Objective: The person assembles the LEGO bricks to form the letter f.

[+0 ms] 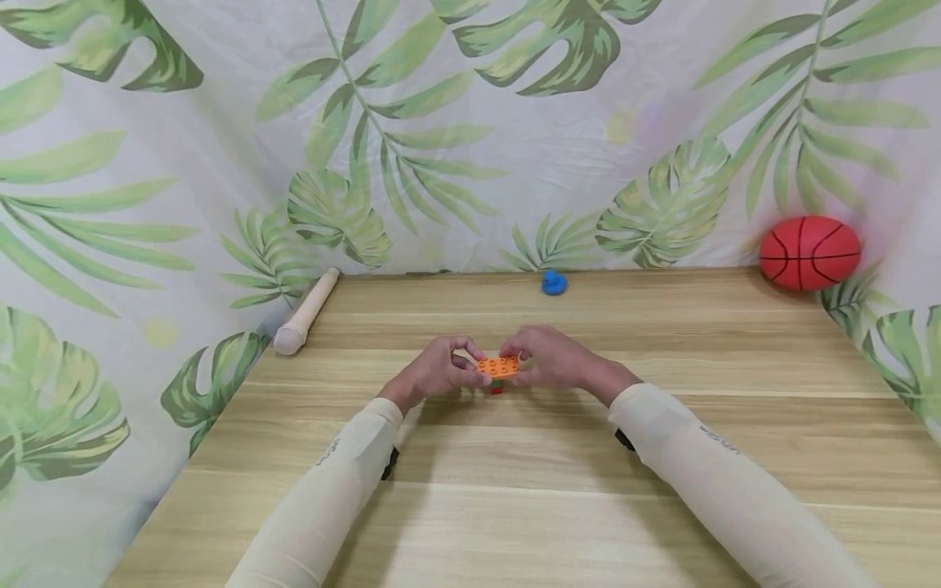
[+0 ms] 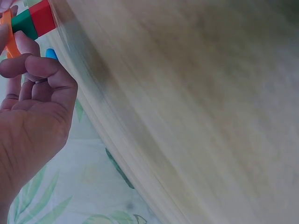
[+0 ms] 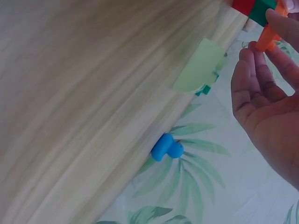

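Note:
An orange studded toy brick (image 1: 498,367) lies flat on top of a green block (image 2: 24,24), and a red block (image 2: 43,18) is below that one, at the tabletop. My left hand (image 1: 437,371) pinches the orange brick's left end between thumb and fingers. At its right end, my right hand (image 1: 555,359) grips the same brick with thumb and fingertips. From overhead the orange brick hides most of the green and red blocks. Both wrist views show the three colours stacked in line.
A blue toy duck (image 1: 554,283) sits at the table's back edge. A pale microphone-shaped object (image 1: 307,312) lies at the left edge, and a red basketball (image 1: 809,253) rests at the back right corner. The right wrist view shows a pale green piece (image 3: 201,67) on the wooden table (image 1: 507,506).

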Motion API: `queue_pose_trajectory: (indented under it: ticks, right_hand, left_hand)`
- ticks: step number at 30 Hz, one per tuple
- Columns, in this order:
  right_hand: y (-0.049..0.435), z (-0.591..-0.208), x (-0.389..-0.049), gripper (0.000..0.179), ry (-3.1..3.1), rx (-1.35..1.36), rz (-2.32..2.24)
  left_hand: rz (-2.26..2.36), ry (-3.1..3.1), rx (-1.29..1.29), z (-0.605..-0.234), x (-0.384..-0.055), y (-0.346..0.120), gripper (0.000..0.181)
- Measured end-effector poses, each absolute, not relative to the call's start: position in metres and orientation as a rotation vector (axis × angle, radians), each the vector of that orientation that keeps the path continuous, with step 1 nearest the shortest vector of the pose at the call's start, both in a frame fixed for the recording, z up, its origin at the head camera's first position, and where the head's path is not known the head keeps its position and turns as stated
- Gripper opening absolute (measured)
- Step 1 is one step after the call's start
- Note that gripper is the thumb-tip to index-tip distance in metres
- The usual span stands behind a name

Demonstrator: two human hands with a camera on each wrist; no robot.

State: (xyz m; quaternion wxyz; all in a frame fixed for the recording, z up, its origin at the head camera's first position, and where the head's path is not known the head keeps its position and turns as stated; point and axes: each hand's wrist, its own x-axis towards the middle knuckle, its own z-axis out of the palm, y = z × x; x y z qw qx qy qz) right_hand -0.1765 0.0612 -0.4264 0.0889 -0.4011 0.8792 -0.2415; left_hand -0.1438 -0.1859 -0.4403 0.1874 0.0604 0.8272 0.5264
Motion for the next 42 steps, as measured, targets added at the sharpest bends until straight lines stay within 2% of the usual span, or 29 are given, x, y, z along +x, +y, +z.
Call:
queue_pose_trajectory:
  ticks: [10,15,19,25,34,42]
  right_hand:
    - [0.084,-0.428,-0.181,0.044,2.655,-1.090,-0.777]
    - [0.093,-0.433,-0.186,0.040,2.736,-1.089,-0.750]
    - [0.095,-0.436,-0.187,0.038,2.789,-0.974,-0.772]
    - [0.092,-0.439,-0.191,0.039,2.847,-0.755,-0.797]
    - [0.079,-0.439,-0.192,0.048,2.818,-0.570,-0.634]
    - [0.071,-0.442,-0.202,0.040,2.816,-0.488,-0.592]
  left_hand:
    - [1.492,2.328,0.168,-0.439,-0.145,-0.186,0.029]
    - [1.500,2.324,0.183,-0.440,-0.146,-0.188,0.028]
    - [1.504,2.319,0.183,-0.438,-0.145,-0.189,0.028]
    - [1.498,2.323,0.190,-0.439,-0.145,-0.189,0.030]
    - [1.489,2.328,0.190,-0.439,-0.143,-0.187,0.030]
    - [1.486,2.325,0.193,-0.441,-0.143,-0.186,0.029]
